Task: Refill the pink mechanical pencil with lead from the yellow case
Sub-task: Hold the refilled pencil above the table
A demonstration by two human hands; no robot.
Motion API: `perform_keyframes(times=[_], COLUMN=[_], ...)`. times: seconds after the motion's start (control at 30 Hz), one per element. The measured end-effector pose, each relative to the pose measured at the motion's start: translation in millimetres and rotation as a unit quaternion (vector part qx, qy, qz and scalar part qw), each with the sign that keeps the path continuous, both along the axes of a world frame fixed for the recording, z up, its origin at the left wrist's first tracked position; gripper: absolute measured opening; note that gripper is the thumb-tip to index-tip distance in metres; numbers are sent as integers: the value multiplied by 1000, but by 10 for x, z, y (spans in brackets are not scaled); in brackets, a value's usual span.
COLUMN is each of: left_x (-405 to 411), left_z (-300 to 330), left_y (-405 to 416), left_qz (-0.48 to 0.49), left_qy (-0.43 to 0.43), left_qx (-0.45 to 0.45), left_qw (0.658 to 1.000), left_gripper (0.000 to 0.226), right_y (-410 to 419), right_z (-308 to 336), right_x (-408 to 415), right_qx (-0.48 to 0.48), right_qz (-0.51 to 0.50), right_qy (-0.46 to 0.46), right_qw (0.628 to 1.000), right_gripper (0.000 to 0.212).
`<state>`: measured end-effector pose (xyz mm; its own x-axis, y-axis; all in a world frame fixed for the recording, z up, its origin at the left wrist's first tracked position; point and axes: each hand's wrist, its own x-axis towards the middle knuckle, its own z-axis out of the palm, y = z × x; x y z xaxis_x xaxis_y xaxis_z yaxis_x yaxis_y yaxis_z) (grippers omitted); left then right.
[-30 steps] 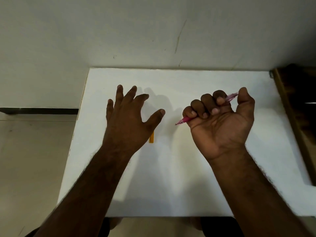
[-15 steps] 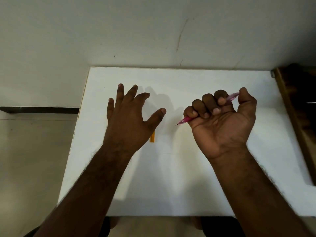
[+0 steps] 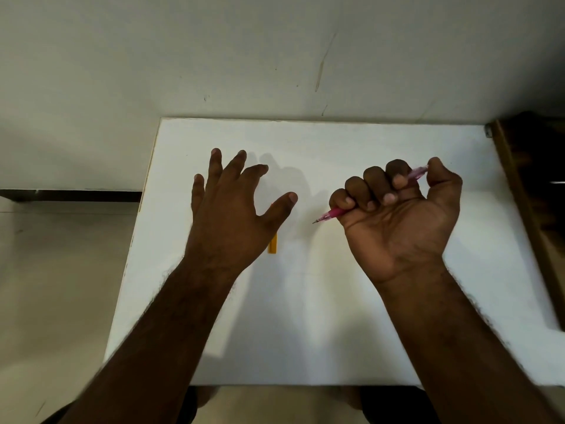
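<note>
My right hand (image 3: 400,215) is turned palm up over the white table (image 3: 305,301), its fingers curled round the pink mechanical pencil (image 3: 331,214). The pencil's metal tip points left and its translucent rear end sticks out by the thumb. My left hand (image 3: 232,215) hovers palm down with fingers spread, holding nothing. Under its thumb side lies the yellow lead case (image 3: 272,243) on the table, mostly hidden by the hand.
The table's far edge meets a pale wall. A dark wooden piece of furniture (image 3: 532,209) stands along the table's right edge. Tiled floor (image 3: 61,286) lies to the left of the table.
Both hands have stayed almost in place; the view has shifted only slightly. The right hand still grips the pencil.
</note>
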<state>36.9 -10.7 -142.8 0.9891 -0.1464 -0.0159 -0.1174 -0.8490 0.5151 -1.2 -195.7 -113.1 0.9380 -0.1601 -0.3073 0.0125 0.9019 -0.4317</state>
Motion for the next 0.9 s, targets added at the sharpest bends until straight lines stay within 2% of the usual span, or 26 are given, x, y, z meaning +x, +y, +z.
perform_keyframes(times=[0.7, 0.9], left_x=[8, 24], left_z=[-10, -35], left_y=[9, 17], left_qz=[-2, -6], left_qy=[2, 4], left_qx=[8, 13], left_qw=[1000, 1000], left_gripper=[71, 87], right_y=[-11, -29], right_z=[-15, -12], right_x=[6, 10], right_qx=[0, 1], right_qz=[-8, -13], right_qy=[-1, 1], right_qw=[1000, 1000], right_gripper=[47, 46])
